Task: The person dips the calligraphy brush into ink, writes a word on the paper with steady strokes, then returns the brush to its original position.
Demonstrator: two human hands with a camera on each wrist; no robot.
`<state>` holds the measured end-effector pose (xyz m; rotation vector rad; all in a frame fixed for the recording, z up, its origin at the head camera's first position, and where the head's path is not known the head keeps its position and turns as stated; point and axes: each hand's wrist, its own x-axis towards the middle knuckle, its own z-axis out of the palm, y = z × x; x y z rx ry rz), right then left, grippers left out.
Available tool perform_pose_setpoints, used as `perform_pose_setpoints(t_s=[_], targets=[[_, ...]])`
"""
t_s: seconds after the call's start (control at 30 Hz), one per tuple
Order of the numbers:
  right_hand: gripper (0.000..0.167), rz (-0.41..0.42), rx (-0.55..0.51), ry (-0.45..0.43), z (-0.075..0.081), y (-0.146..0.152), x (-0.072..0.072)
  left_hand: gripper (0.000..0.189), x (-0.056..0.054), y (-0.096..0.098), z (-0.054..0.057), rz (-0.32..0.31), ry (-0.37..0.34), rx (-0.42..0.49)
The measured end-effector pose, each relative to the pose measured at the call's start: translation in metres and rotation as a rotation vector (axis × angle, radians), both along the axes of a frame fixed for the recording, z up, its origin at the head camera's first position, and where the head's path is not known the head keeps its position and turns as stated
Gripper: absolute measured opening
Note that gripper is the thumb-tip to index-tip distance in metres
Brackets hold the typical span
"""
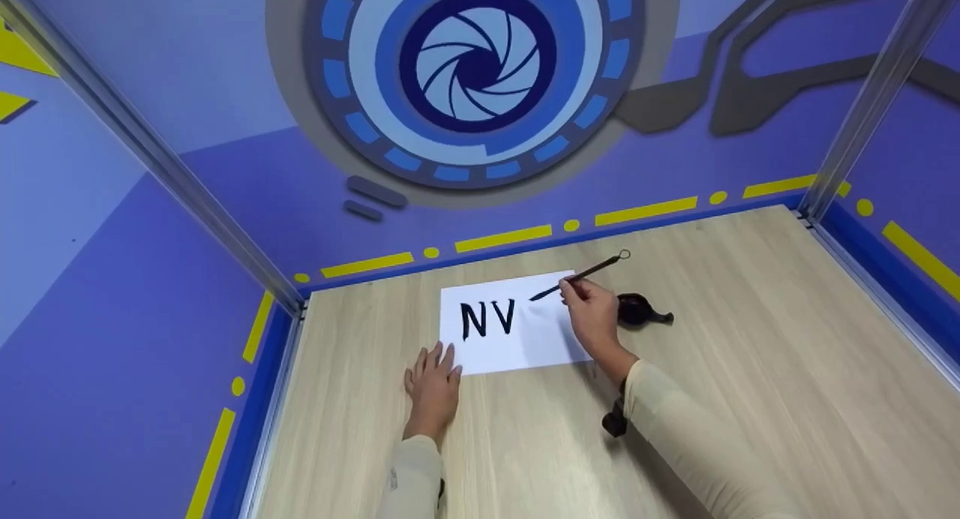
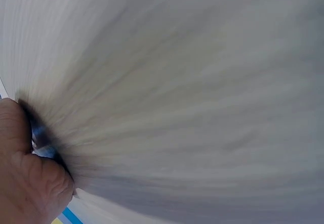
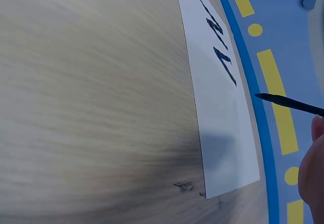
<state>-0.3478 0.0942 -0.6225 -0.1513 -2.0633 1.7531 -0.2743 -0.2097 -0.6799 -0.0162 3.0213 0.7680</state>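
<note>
A white sheet of paper (image 1: 547, 339) lies on the wooden table, bearing two black brushed letters (image 1: 487, 319), N and V. My right hand (image 1: 592, 316) pinches a dark writing brush (image 1: 592, 269) over the sheet's right part. The brush slants, with its black tip just right of the V and a small loop at its upper end. In the right wrist view the brush tip (image 3: 268, 97) shows apart from the paper (image 3: 217, 117). My left hand (image 1: 435, 390) rests with spread fingers on the lower left corner of the sheet. The left wrist view shows only part of that hand (image 2: 30, 168).
A dark, rounded dish with a spout-like end (image 1: 637, 310) stands right of the paper, partly behind my right hand. Dark marks (image 3: 185, 186) show on the table near the sheet's corner. Painted blue-purple panels (image 1: 247, 204) border the wooden table (image 1: 750, 294).
</note>
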Motion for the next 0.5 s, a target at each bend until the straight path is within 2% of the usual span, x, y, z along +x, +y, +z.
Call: perform_pose_setpoints(t_s=[0.27,0.5], targets=[[0.023,0.009,-0.018,0.015,-0.0004,-0.0016,0.0015,0.054,0.0007,-0.0013,-0.0026,-0.008,-0.002,0.005],[0.017,-0.024,-0.001,-0.018,0.0001,-0.0038,-0.0005,0.054,-0.0028,0.0001,-0.0005,-0.013,-0.012,-0.049]])
